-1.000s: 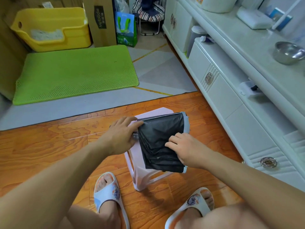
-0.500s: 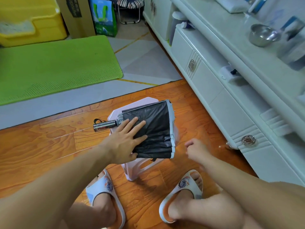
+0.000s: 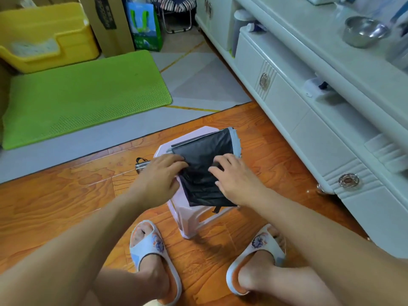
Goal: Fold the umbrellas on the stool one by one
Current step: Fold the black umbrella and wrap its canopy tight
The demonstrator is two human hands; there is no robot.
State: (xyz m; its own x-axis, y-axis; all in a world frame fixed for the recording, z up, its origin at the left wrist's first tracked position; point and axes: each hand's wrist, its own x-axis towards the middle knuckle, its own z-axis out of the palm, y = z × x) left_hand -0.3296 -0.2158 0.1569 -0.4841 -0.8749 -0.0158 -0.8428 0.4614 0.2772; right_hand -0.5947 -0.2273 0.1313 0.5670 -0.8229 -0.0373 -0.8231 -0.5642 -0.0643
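- My left hand (image 3: 162,173) lies over the left side of the umbrella (image 3: 204,164), fingers curled down onto the black fabric near the shaft end; whether they pinch a fold or only press, I cannot tell.
- My right hand (image 3: 234,177) rests on the right half of the canopy, fingers bent and slightly spread, tips dug into the cloth — thumb hidden under the palm.
- Umbrellas counted: one. It lies flat across the top of the stool (image 3: 187,219), black side up, a pale grey hem showing along the far right edge.
- The metal handle (image 3: 142,166) sticks out past the stool's left edge over the floor, a short black strap looped at its tip.
- A second small black strap hangs off the near right corner of the stool.
- Stools: one, pale pink, its seat almost wholly covered by the canopy; only the far left corner and the near side show.
- Slippers (image 3: 152,246): two, one either side of the stool's near edge, both on my feet.
- Room: bare wooden floor (image 3: 55,195) to the left of the stool — open. To the right the white cabinet (image 3: 309,120) stands near, leaving a narrower strip.
- Beyond, well apart: green mat (image 3: 84,93), yellow tub (image 3: 44,36), one steel bowl (image 3: 364,29) on the cabinet top.
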